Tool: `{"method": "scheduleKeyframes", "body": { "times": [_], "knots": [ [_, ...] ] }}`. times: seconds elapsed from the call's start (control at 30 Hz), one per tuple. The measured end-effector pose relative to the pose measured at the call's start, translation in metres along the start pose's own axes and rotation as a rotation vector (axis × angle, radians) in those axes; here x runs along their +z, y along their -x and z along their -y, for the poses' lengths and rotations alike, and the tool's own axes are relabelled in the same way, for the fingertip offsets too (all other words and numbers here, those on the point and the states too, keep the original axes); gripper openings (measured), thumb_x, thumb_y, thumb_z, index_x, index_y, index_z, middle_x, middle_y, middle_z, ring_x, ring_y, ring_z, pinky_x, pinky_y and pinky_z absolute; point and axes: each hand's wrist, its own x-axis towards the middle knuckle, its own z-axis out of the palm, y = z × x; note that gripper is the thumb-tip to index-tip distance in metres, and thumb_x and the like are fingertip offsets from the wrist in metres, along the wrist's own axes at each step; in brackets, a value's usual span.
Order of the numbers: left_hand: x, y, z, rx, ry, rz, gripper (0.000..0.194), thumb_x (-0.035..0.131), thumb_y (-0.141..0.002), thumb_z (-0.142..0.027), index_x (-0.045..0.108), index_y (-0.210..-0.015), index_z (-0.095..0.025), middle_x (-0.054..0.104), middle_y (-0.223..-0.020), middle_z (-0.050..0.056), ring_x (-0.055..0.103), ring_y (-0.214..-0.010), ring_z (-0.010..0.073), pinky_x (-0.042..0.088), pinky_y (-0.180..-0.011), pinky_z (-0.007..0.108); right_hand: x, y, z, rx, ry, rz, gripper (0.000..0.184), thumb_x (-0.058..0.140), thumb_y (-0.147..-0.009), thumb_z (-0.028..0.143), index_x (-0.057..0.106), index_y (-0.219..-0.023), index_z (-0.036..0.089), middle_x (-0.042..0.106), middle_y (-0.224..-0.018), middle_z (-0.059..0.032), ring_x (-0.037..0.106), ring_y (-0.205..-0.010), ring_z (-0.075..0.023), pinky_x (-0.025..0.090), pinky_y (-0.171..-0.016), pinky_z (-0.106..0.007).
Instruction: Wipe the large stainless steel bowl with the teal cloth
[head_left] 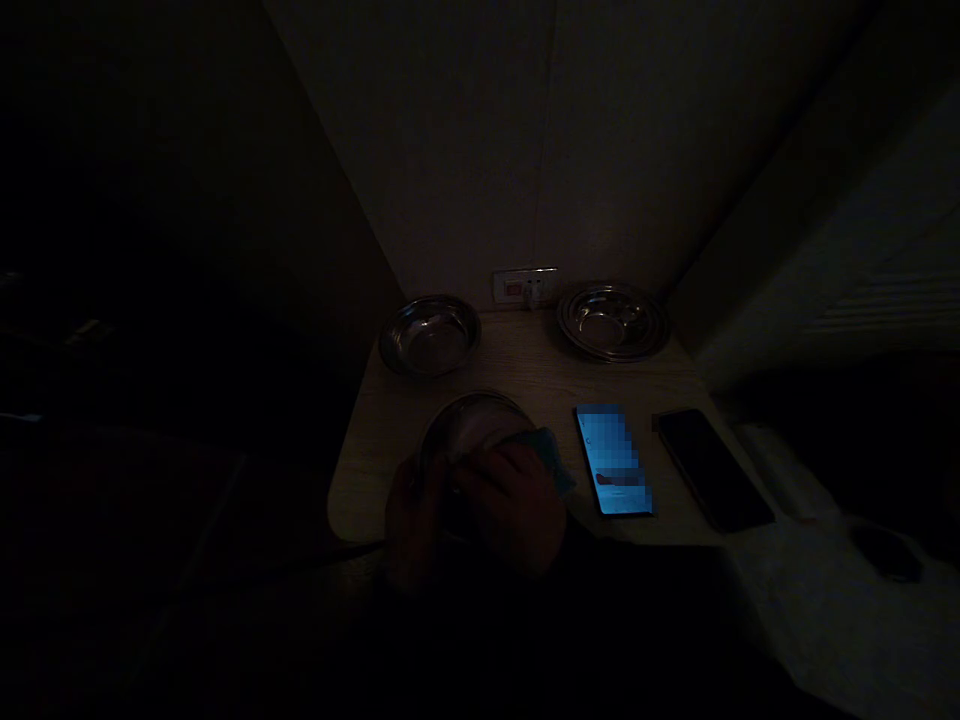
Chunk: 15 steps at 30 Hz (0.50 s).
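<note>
In the dim head view, a round metal bowl [469, 415] is tilted at the front of a small wooden table. My left hand [415, 510] is closed on the bowl's left near rim. My right hand [517, 500] lies over the bowl's near right side, its fingers curled around a bluish-green cloth [551, 455]. A part of the cloth sticks out to the right of that hand. Darkness hides the bowl's near side and most of my fingertips.
Another metal bowl [431, 338] stands at the back left of the table [517, 365]. Several nested metal bowls [613, 322] stand at the back right. A lit phone [615, 465] and a dark phone [712, 470] lie to the right. A socket [525, 287] is on the wall behind.
</note>
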Motion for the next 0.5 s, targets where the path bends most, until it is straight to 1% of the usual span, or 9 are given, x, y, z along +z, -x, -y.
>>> {"method": "scheduleKeyframes", "body": {
  "times": [0.1,0.2,0.3,0.37,0.5],
  "knots": [
    [0.000,0.002,0.000,-0.024,-0.012,-0.011,0.043,0.059,-0.071,-0.054,0.058,-0.092,-0.016,0.066,-0.088,0.007,0.061,-0.082,0.0213,0.046,-0.070,0.033,0.001,-0.001,-0.006,0.012,0.025,0.034,0.018,0.054,-0.086,0.022,0.066,-0.099,0.020,0.065,-0.090,-0.0056,0.050,-0.084,-0.0206,0.038,-0.072,-0.034],
    [-0.001,0.003,0.000,-0.017,-0.038,-0.008,0.041,0.058,-0.072,-0.054,0.058,-0.089,-0.017,0.065,-0.082,0.005,0.060,-0.075,0.0200,0.045,-0.066,0.032,0.001,-0.002,-0.008,0.065,0.040,0.036,0.018,0.056,-0.085,0.020,0.066,-0.100,0.019,0.064,-0.090,-0.0063,0.050,-0.085,-0.0207,0.039,-0.072,-0.034],
    [-0.001,0.002,0.001,0.028,-0.041,-0.012,0.035,0.058,-0.073,-0.052,0.058,-0.084,-0.018,0.064,-0.081,0.005,0.059,-0.075,0.0199,0.045,-0.069,0.033,0.000,0.002,-0.007,0.010,0.012,0.015,0.017,0.055,-0.086,0.019,0.066,-0.099,0.019,0.065,-0.090,-0.0055,0.050,-0.085,-0.0200,0.039,-0.072,-0.033],
    [-0.001,0.002,0.003,0.052,-0.035,-0.015,0.034,0.058,-0.074,-0.050,0.059,-0.085,-0.018,0.065,-0.085,0.006,0.059,-0.078,0.0204,0.045,-0.072,0.033,0.000,0.002,-0.009,-0.014,0.007,0.023,0.017,0.055,-0.086,0.020,0.066,-0.100,0.020,0.065,-0.091,-0.0052,0.050,-0.085,-0.0200,0.039,-0.073,-0.034],
    [0.000,0.001,0.008,0.041,-0.004,-0.007,0.038,0.056,-0.075,-0.052,0.060,-0.091,-0.018,0.066,-0.091,0.008,0.061,-0.083,0.0215,0.046,-0.071,0.033,0.000,-0.003,-0.013,0.070,0.056,0.035,0.018,0.054,-0.085,0.019,0.066,-0.098,0.020,0.065,-0.091,-0.0063,0.050,-0.084,-0.0208,0.039,-0.072,-0.034]
  ]
}}
